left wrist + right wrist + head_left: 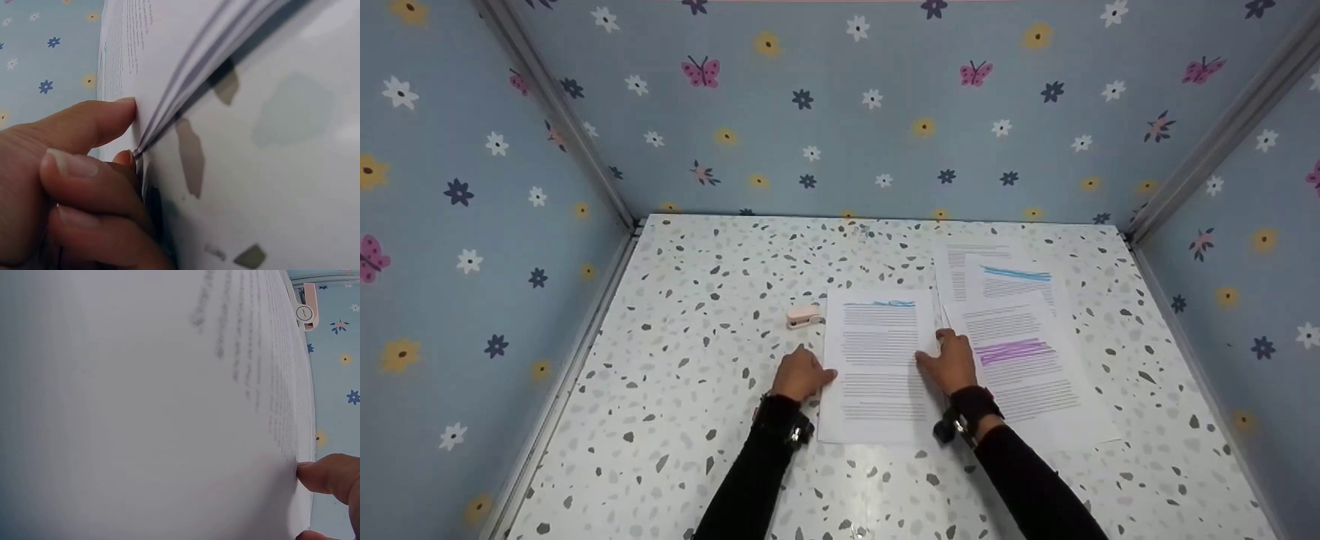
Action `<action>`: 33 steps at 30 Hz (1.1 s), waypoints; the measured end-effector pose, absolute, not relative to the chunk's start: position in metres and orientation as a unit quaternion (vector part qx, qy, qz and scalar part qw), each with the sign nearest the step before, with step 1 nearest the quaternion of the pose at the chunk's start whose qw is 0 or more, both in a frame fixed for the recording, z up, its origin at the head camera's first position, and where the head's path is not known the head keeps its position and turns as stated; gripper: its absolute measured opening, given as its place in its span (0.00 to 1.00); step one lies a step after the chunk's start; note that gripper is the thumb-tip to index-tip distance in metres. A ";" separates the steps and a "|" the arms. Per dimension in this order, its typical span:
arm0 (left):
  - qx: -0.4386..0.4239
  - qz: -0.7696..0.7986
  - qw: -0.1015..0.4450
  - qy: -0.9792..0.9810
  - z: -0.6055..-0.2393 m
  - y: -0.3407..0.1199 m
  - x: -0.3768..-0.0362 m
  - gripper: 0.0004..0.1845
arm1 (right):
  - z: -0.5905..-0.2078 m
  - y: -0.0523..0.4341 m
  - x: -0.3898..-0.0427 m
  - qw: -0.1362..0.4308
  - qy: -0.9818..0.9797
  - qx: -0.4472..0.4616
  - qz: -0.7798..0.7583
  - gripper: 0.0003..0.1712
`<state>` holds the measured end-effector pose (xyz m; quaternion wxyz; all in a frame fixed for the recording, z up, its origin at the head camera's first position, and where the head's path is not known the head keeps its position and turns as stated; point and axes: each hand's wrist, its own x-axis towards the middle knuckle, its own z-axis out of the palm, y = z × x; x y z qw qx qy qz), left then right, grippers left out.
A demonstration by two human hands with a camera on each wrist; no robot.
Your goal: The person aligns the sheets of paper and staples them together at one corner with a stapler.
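A small pink stapler (803, 316) lies on the speckled white tabletop (675, 390), near the middle and a little to the left. Over on the right, several printed sheets overlap in a loose spread: one with a purple-highlighted passage (1020, 352) sits nearest, and behind it another carries a blue-highlighted line (1014, 274). Blue wallpaper (840, 112) dotted with flowers and pink butterflies closes the table in on three sides, with pale metal strips (559, 112) running down the corners.
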<state>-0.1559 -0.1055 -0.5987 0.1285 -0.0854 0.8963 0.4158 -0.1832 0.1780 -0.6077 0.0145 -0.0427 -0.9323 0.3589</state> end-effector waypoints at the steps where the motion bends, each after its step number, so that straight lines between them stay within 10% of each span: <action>1: -0.087 0.418 0.129 0.895 -0.598 -0.105 -0.156 0.18 | -0.607 0.178 -0.183 0.015 -0.932 -0.042 0.360 0.36; 33: -0.175 0.473 0.166 0.847 -0.581 -0.112 -0.184 0.14 | -0.567 0.192 -0.188 -0.069 -0.896 -0.088 0.429 0.22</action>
